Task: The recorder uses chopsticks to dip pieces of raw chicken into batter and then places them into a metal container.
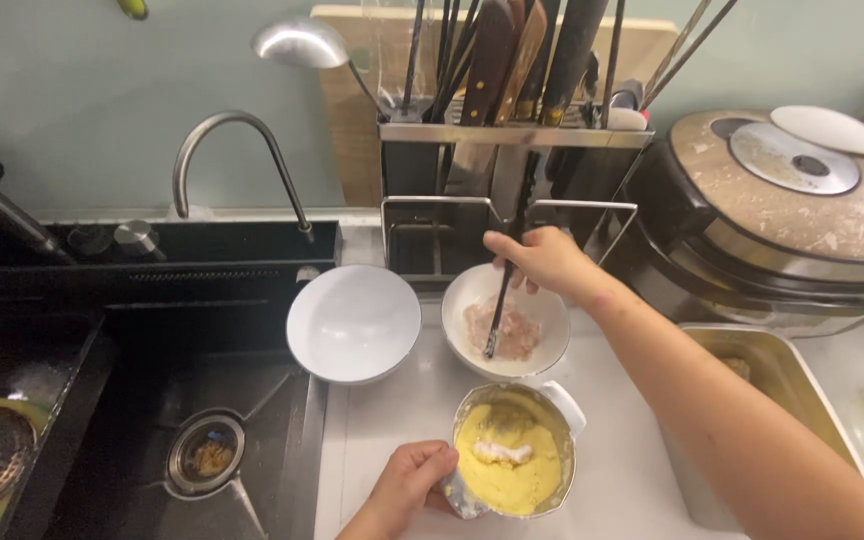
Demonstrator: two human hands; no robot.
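Note:
My right hand (544, 260) holds dark chopsticks (500, 305) whose tips reach into a white bowl (550, 312) of pale raw meat pieces (515, 335). Nearer to me, my left hand (404, 488) grips the side of a small metal pot (565, 452) filled with yellow batter (507, 472); one pale piece of meat (500, 452) lies on the batter. An empty white bowl (352, 322) sits to the left, partly over the sink edge.
A black sink (152, 420) with a drain strainer and a curved tap (237, 160) is on the left. Behind the bowls stands a utensil rack (507, 140) with knives and a ladle. A rice cooker (782, 210) and a metal tray (772, 380) are on the right.

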